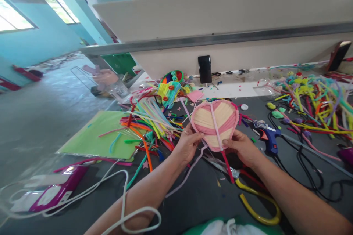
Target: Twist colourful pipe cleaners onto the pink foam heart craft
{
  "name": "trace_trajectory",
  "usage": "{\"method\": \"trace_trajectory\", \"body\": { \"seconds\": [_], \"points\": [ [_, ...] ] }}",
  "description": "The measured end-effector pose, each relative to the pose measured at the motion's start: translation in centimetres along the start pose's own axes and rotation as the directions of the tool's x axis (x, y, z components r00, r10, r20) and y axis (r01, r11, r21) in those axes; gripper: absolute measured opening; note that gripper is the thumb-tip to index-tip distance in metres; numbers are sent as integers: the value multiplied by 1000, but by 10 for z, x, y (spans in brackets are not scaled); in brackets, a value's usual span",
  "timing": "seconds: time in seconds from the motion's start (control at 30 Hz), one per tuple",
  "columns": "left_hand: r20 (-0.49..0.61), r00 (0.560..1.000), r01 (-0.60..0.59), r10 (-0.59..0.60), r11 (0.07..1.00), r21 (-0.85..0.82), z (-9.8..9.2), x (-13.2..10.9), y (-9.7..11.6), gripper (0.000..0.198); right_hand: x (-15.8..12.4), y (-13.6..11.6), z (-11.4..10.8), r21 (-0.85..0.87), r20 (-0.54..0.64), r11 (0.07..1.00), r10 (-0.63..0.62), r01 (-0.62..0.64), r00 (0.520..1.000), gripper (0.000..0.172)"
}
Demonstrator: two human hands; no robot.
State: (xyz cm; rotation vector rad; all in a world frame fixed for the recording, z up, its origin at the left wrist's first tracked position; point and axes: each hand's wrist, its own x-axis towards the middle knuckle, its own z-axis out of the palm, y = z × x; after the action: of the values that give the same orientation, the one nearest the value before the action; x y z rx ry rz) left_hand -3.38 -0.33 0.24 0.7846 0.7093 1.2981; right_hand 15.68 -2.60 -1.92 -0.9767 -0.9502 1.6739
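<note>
Far left, desk [198, 202] edge: purple device [56, 191] lying flat, with a white cable [124, 205] looping from it toward the near forearm.
Just beyond it: green sheet [96, 139] flat on the desk, a few loose strands on top.
Right of the sheet: fanned pile of pipe cleaners [150, 121] in mixed colours, its ends reaching close to the left hand.

Left hand [189, 143]: fingers closed on the left rim of the heart [215, 123], thumb on top.
The heart is pink-edged with cream and pink bands, held up off the desk at centre, face tilted toward the camera. A pink strand runs down its middle to a red stem below.
Right hand [242, 148]: grasping the lower right rim of the heart, thumb pressed at the point where the stem starts.

Behind the heart: black phone [204, 69] upright against the partition.
Near edge, below the right forearm: yellow loop [259, 205] on the desk.
Just right of the right hand: blue glue gun [269, 140] lying on its side, black cord trailing off.
Far right: second heap of pipe cleaners [311, 99], mostly yellow, teal and red.
</note>
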Motion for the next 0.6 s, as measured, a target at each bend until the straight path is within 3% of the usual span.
{"method": "trace_trajectory", "body": {
  "seconds": [0.5,0.6],
  "points": [
    [-36,999,-8,8,1000,11,0,0,6,45,0,2,-2,-15,28,999,47,-47,998,31],
    [-37,999,1,-1,1000,-7,-3,1,9,35,1,3,-4,-7,38,999,47,-46,998,32]
  ]
}}
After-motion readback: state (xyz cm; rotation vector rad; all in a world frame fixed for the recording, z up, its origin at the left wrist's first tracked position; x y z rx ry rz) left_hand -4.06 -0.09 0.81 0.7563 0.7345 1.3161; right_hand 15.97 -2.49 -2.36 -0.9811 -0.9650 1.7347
